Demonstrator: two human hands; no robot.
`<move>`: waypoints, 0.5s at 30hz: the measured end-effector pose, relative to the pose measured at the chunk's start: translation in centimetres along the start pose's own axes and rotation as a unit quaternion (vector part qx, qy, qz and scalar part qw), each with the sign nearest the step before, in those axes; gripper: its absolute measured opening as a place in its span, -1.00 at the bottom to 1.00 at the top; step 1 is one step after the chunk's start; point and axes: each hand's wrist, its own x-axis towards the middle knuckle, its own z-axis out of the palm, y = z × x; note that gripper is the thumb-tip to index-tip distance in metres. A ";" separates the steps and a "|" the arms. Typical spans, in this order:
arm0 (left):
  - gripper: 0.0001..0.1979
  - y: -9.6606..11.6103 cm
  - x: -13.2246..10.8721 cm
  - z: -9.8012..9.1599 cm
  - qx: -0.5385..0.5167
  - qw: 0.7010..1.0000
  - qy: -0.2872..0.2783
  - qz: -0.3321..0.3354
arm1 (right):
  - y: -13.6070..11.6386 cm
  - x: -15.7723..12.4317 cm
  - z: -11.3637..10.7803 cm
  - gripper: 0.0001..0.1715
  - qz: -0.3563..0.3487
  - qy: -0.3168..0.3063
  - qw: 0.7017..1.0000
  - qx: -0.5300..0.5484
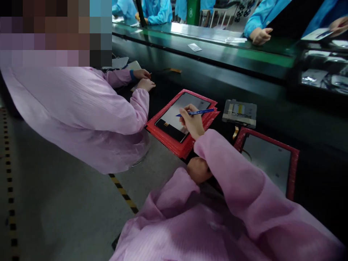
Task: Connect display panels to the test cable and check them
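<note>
My right hand (pixel 192 121) is closed around a blue pen (pixel 202 112), whose tip points left. Under that hand lies a flat display panel (pixel 174 110) with a silvery back and a black strip at its near end. Red bubble wrap (pixel 178 148), apparently in several layers, sits beneath the panel. I cannot tell whether the pen touches the panel. At the table edge, my left hand (pixel 199 169) rests below my right forearm, bent at the wrist; its fingers are hidden by the right sleeve.
Another panel (pixel 268 159) on red wrap lies right, partly behind my sleeve. Beyond it sits a grey flat part (pixel 239 113) with a ribbon cable. A co-worker in pink (pixel 108 105) works close on the left. Across the raised ledge (pixel 217 59), people in blue work near a tray (pixel 323 69).
</note>
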 end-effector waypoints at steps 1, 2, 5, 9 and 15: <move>-0.67 0.2 -0.1 -0.4 -0.005 0.997 -0.077 0.018 | -0.8 -0.4 -1.7 -0.80 -0.010 -0.008 1.000 0.009; -0.85 0.4 0.0 -0.7 -0.006 0.989 -0.142 0.036 | -1.5 -1.0 -3.7 -0.80 -0.024 -0.013 0.999 0.016; -0.84 1.1 0.5 -1.5 0.008 0.963 -0.266 0.044 | -3.2 -4.0 -10.2 -0.82 -0.081 -0.029 0.996 -0.015; -0.60 1.4 1.2 -3.1 -0.131 0.936 -0.324 -0.045 | -2.8 -9.5 -16.3 -0.80 0.006 -0.011 0.997 0.071; -0.51 2.6 0.6 -4.5 -0.249 0.890 -0.371 -0.089 | 0.0 -15.3 -16.8 -0.58 0.126 0.014 0.979 0.158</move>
